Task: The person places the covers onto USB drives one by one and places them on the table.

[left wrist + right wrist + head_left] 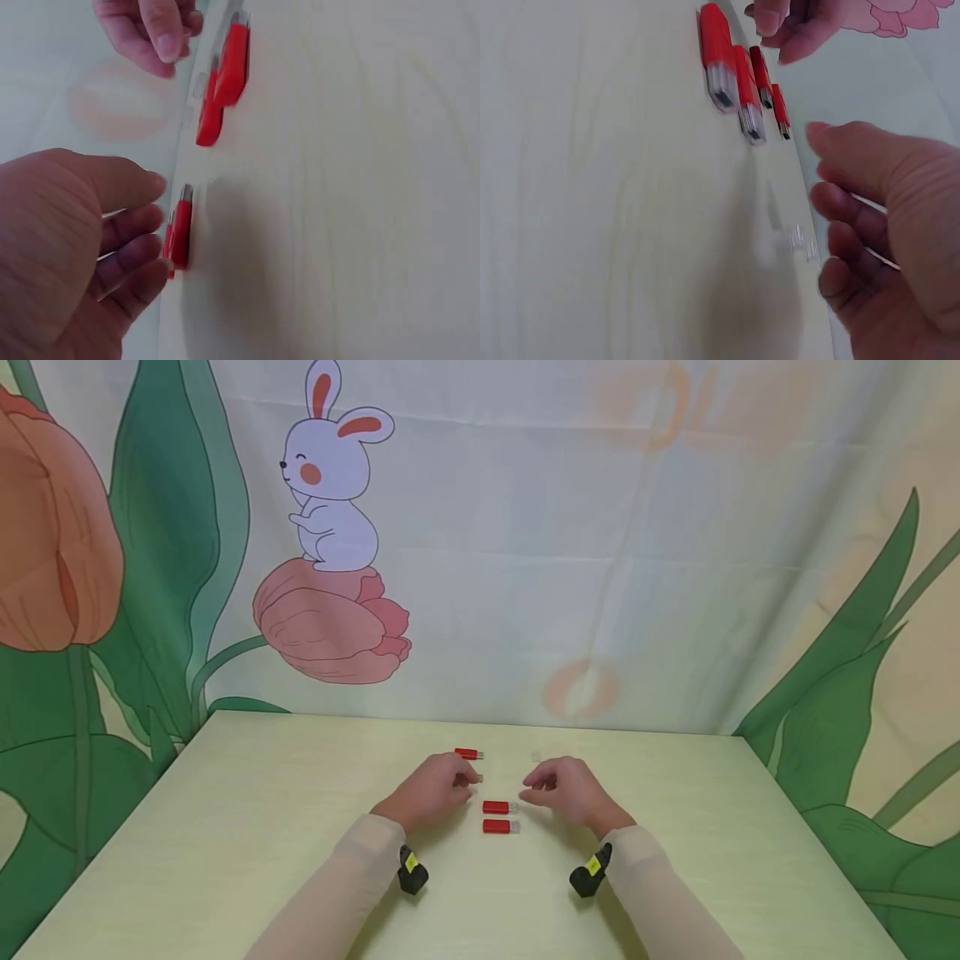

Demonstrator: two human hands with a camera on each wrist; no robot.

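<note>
Two red USB flash drives (496, 807) with clear caps on their plugs lie one behind the other between the hands. Farther back are two more red USB drives (180, 232) with bare metal plugs; in the head view the left hand partly covers them. My left hand (435, 787) hovers close by these, fingers loosely curved and holding nothing. Right of the capped drives, my right hand (572, 789) has loosely bent fingers, also with nothing in them. Two loose clear caps (795, 238) lie on the table near the right fingertips.
The pale wood-grain table (262, 852) ends at a hanging cloth (480, 568) printed with a rabbit, tulips and leaves. Each sleeve cuff carries a small black wrist camera (412, 871).
</note>
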